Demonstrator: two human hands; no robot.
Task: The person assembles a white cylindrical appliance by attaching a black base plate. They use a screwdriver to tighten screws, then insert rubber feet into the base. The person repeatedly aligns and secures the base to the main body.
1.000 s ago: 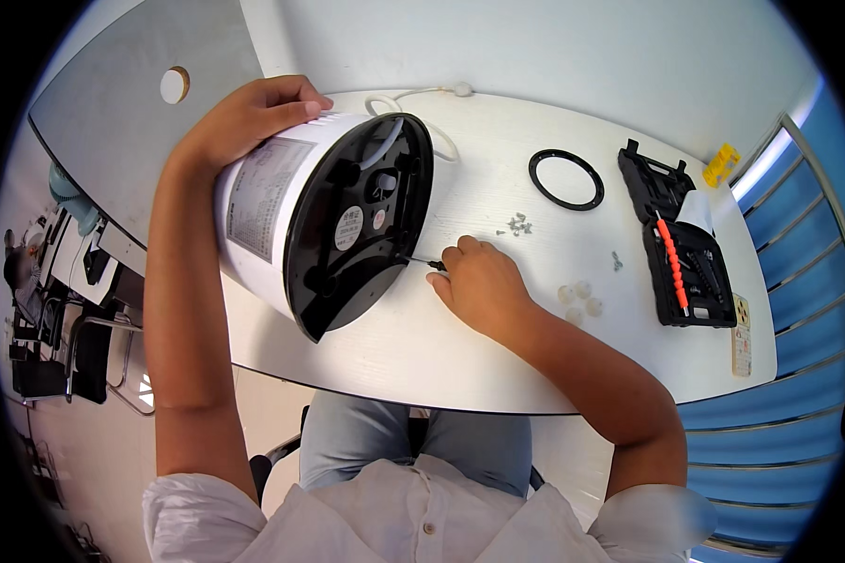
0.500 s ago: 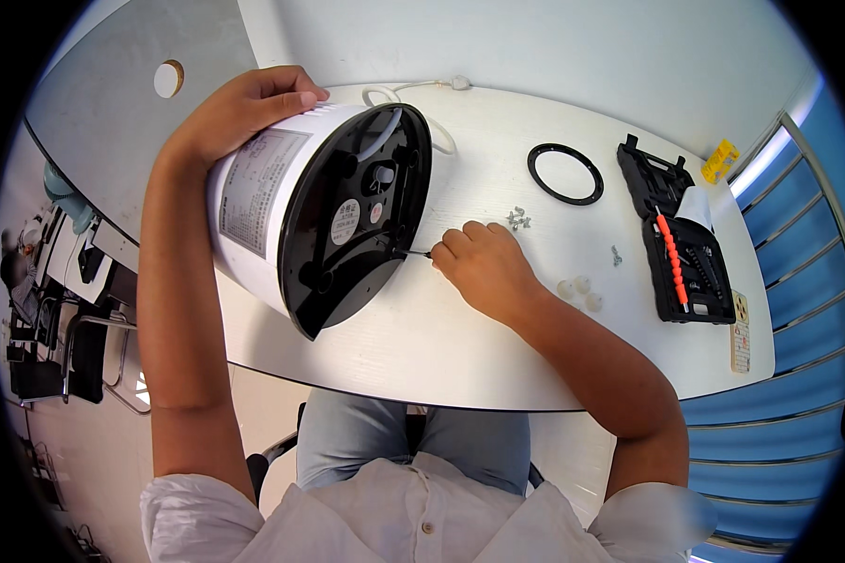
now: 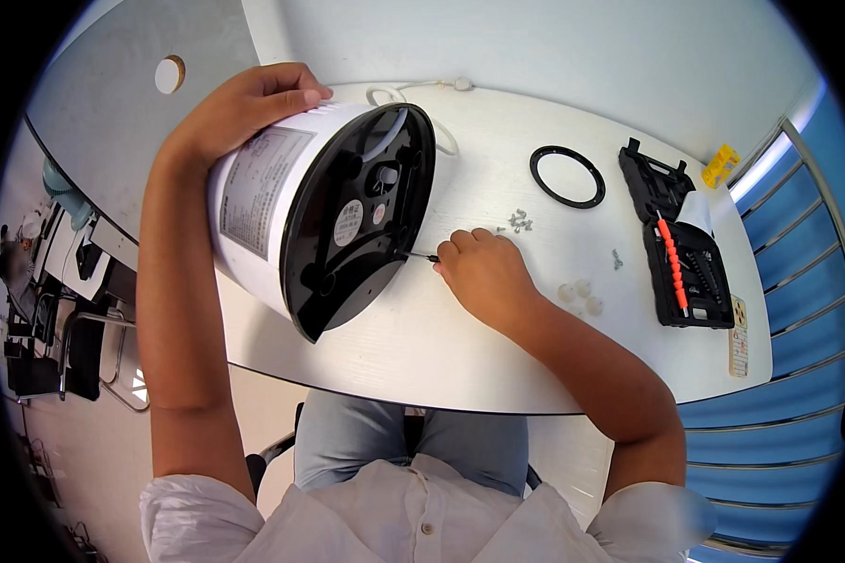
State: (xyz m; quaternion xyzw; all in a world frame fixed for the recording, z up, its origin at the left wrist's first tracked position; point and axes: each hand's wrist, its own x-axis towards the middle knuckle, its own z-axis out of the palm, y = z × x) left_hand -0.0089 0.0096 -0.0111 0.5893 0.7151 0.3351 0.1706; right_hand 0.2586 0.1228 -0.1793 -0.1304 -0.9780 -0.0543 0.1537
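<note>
A white appliance with a cylindrical body (image 3: pixel 238 267) lies tipped on its side on the table, its black base (image 3: pixel 347 272) turned to the right. My left hand (image 3: pixel 258 103) grips the top of the body, fingers curled over its far side. In my right hand (image 3: pixel 486 280) is a thin screwdriver (image 3: pixel 425 255), mostly hidden by the fingers. Its shaft points left into the lower part of the base; the tip sits in or at a recess there. Two round stickers and a pale cord show on the base.
Right of my right hand lie small screws (image 3: pixel 519 221), a black ring (image 3: pixel 568 176) and several pale round pads (image 3: pixel 582 296). An open black tool case (image 3: pixel 667 300) holds an orange flexible shaft (image 3: pixel 672 263). A remote control (image 3: pixel 739 338) and yellow box (image 3: pixel 721 166) lie near the right edge.
My right hand has shifted very slightly to the right with the screwdriver. The appliance and my left hand stay almost where they were.
</note>
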